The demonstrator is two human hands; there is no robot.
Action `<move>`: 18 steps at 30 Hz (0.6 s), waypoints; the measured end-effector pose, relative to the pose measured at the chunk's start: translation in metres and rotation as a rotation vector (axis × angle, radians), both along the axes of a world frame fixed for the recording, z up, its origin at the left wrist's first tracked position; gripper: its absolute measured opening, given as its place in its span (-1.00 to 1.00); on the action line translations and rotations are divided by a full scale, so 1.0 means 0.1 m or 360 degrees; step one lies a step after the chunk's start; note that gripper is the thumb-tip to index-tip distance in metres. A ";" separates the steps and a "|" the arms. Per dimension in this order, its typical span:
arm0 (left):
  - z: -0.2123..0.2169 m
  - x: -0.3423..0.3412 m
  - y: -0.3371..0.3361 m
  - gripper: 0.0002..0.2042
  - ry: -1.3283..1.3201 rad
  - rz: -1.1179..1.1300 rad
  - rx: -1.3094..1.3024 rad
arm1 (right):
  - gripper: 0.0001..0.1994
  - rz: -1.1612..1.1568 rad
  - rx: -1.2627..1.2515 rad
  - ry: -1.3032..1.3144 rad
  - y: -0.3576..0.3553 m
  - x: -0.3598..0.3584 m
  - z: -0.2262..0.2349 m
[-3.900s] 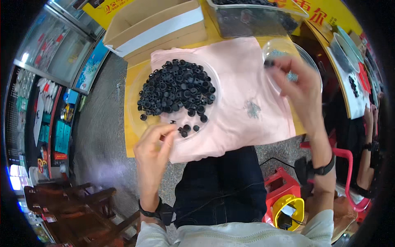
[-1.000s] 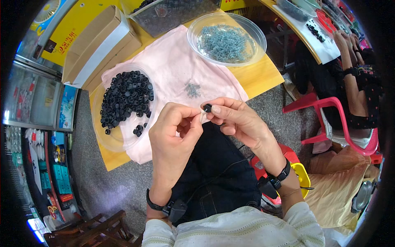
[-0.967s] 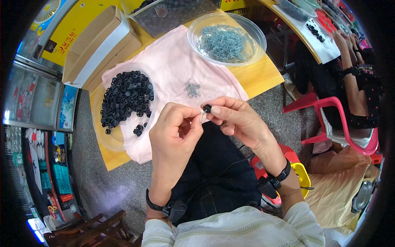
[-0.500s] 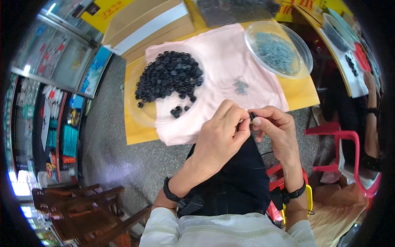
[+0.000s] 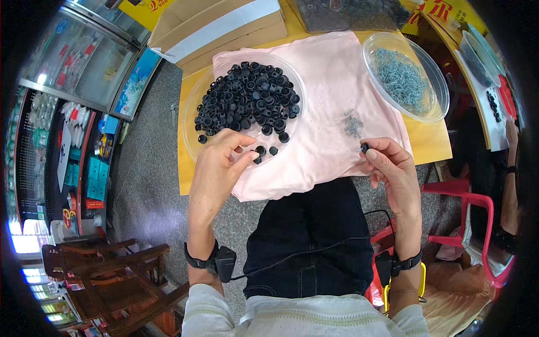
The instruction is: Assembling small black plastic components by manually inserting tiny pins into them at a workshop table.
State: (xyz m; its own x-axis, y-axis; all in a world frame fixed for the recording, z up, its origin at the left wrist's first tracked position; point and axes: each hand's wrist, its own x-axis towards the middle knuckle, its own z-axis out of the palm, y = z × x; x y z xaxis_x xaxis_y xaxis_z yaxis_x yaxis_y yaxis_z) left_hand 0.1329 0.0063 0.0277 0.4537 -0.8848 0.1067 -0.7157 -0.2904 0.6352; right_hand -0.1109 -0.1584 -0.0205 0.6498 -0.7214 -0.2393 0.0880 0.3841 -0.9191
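A single small black round plastic cap (image 5: 365, 147) sits pinched between the thumb and fingertips of the right hand (image 5: 393, 171), held just above the near right edge of the pink cloth (image 5: 331, 101) that covers the yellow counter (image 5: 429, 143). The left hand (image 5: 216, 168) hovers over the near rim of a shallow clear plastic dish (image 5: 193, 106); its fingers (image 5: 238, 137) are loosely curled and part open, holding nothing that can be seen, with thumb and forefinger close to two loose black caps (image 5: 265, 150) at the dish's near edge. That dish carries one large heap of black caps (image 5: 247, 98), too many to count. A small scatter of thin grey metal springs (image 5: 352, 122) lies on the cloth between the hands, and a second clear plastic bowl (image 5: 435, 76) at the right holds a heap of the same springs. One cardboard box (image 5: 219, 28) stands beyond the dish. Each wrist wears one black band.
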 end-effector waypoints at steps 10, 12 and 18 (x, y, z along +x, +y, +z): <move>-0.13 0.06 -0.10 -0.82 -0.0147 0.0017 0.0045 | -0.80 0.0026 -0.0027 -0.0026 0.02 0.01 -0.01; -0.07 0.02 -0.08 -0.82 -0.0032 0.0081 -0.0172 | -0.80 0.0007 -0.0029 -0.0043 0.04 0.01 -0.02; -0.12 -0.31 0.03 -0.78 0.1874 -0.0215 -0.0783 | -0.78 -0.0067 -0.0030 -0.0082 0.01 -0.04 -0.03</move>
State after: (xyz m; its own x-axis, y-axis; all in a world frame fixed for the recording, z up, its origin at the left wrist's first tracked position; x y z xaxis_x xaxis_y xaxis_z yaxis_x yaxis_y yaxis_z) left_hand 0.1015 0.0097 0.0153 0.4070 -0.9129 0.0316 0.3430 0.1848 0.9210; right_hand -0.1150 -0.1571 -0.0237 0.6300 -0.7523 -0.1925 0.1507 0.3617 -0.9200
